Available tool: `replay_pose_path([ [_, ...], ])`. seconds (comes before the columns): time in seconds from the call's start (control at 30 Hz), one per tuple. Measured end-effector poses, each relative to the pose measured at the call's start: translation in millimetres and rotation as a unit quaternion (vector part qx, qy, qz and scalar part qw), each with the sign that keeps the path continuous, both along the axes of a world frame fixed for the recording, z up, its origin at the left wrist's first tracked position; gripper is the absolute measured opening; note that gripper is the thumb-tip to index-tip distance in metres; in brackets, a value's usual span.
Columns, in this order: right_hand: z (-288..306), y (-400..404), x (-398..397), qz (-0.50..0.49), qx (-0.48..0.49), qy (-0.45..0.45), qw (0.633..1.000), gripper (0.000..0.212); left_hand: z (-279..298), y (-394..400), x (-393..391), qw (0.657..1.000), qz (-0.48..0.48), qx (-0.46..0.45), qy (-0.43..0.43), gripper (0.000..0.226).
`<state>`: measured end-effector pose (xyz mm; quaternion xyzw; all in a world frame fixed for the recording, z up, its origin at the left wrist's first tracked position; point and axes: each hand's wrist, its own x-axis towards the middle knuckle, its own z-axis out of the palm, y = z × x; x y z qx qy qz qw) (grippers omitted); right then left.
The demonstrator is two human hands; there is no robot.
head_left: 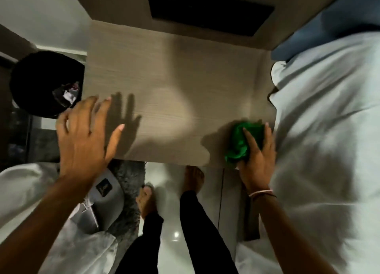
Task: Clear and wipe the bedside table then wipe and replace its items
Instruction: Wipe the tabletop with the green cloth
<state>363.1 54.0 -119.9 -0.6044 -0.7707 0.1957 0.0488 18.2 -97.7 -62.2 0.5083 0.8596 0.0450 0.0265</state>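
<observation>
Bare bench (176,84) beside bed (329,129): your right hand (257,156) presses the soft, light cloth (240,144); keep it bunched. Left hand (82,133) spread.

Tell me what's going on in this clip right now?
A person is wiping a bedside table. The right hand presses a bunched green cloth onto the near right corner of the wooden top, next to the bed. The left hand hovers open over the near left edge. No items sit on the tabletop.
</observation>
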Motion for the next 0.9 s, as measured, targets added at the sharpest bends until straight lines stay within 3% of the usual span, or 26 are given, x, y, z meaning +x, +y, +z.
replay_pose_path([
  [0.1, -17, -11, 8, 0.042, -0.07, -0.011, 0.997, 0.097, -26, -12, -22, 0.998, -0.01, -0.054, 0.011, 0.065],
  [0.2, -18, -16, -3, -0.025, -0.061, 0.016, 0.998, 0.09, -46, -32, -42, 0.996, -0.037, -0.074, 0.012, 0.071],
  [0.3, -29, -23, -33, -0.047, -0.026, -0.022, 0.998, 0.095, -60, -50, -65, 0.994, -0.057, -0.089, 0.003, 0.077],
  [0.53, -39, -113, -193, 0.115, -0.002, -0.044, 0.992, 0.083, -60, -89, -106, 0.997, 0.029, -0.065, 0.029, 0.072],
  [0.73, -47, -138, -351, 0.212, 0.032, -0.018, 0.977, 0.079, -61, -103, -147, 0.998, 0.022, -0.052, 0.04, 0.071],
  [0.9, -54, -109, -367, 0.253, 0.069, -0.023, 0.965, 0.059, -63, -90, -153, 0.998, -0.006, -0.033, 0.045, 0.07],
])
